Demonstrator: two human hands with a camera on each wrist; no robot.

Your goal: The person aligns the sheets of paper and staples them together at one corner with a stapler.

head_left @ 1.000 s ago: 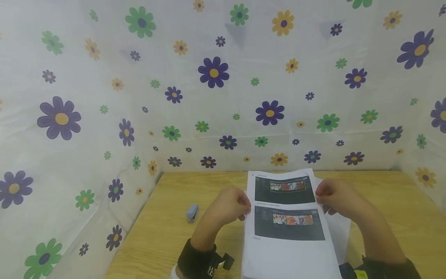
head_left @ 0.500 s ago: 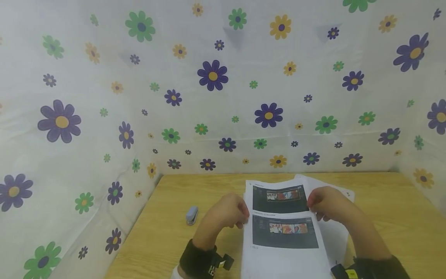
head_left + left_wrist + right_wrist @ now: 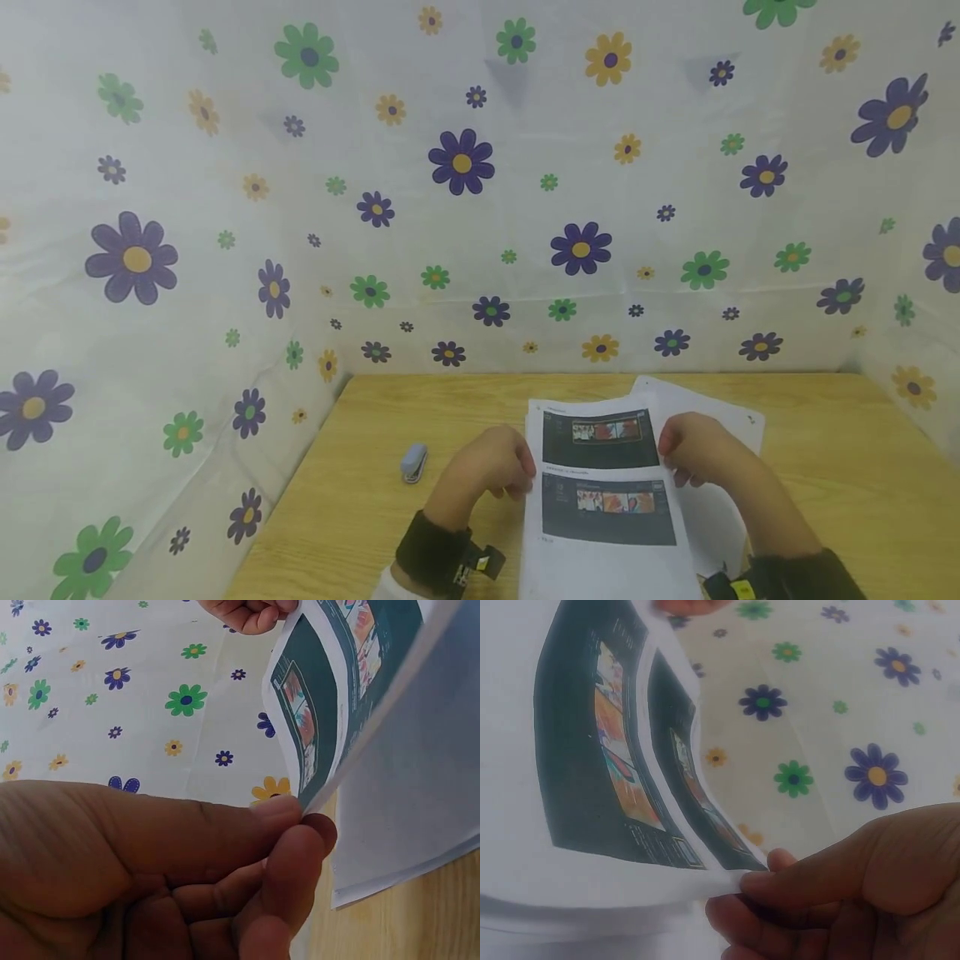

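Note:
Between both hands is a printed sheet of paper (image 3: 607, 567) with two dark picture blocks. My left hand (image 3: 501, 461) pinches its left edge between thumb and fingers, plain in the left wrist view on the sheet (image 3: 324, 667). My right hand (image 3: 693, 450) pinches the opposite edge; in the right wrist view its thumb (image 3: 780, 883) lies along the paper's margin. The sheet bows and stands raised off the papers under it. More white sheets (image 3: 716, 521) lie beneath and to the right, skewed to it, their corners rounded at the back.
A small light-blue stapler (image 3: 413, 462) lies on the wooden table (image 3: 360, 517), left of the left hand. Behind and at the sides hangs a white flowered cloth (image 3: 525, 167). Each wrist wears a black strap (image 3: 435, 554) with a camera.
Both hands have come down and toward me with the printed sheet, the right one also a little leftward. More of the loose sheets at the right now shows. The stapler stays put.

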